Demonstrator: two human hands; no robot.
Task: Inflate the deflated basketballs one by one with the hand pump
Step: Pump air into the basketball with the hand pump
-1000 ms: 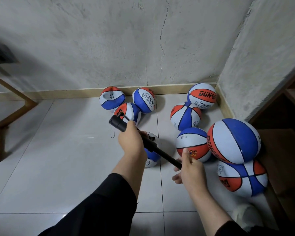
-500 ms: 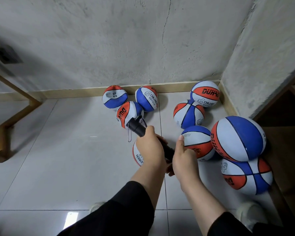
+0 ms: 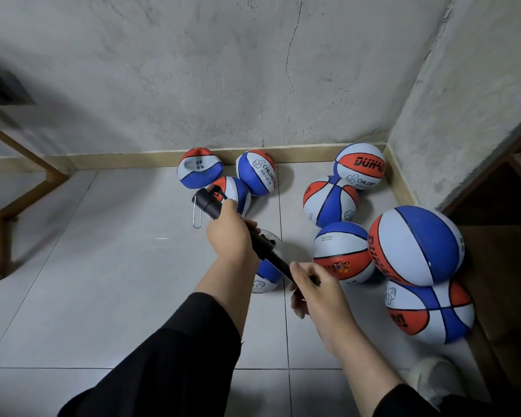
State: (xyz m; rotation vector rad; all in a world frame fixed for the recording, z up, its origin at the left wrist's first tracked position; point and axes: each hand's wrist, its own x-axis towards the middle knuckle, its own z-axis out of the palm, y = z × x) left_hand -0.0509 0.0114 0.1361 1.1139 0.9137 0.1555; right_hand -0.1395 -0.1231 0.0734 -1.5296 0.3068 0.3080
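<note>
A black hand pump (image 3: 265, 246) slants across the middle, its capped end up left and its thin rod down right. My left hand (image 3: 232, 234) grips the pump's barrel. My right hand (image 3: 312, 288) holds the handle at the rod's lower end. A metal wire loop (image 3: 196, 212) hangs from the pump's upper end. A red, white and blue basketball (image 3: 266, 273) lies on the floor under the pump, mostly hidden by my left forearm. Whether the pump is joined to it cannot be seen.
Several more red, white and blue basketballs lie in the corner: three by the skirting (image 3: 199, 167), others to the right (image 3: 330, 201), with a large round one (image 3: 417, 245) stacked on another (image 3: 429, 311). A wooden shelf (image 3: 503, 257) stands right, a wooden frame (image 3: 18, 194) left.
My hands had come together with the rod pushed in; now they are apart again and the rod is drawn out.
</note>
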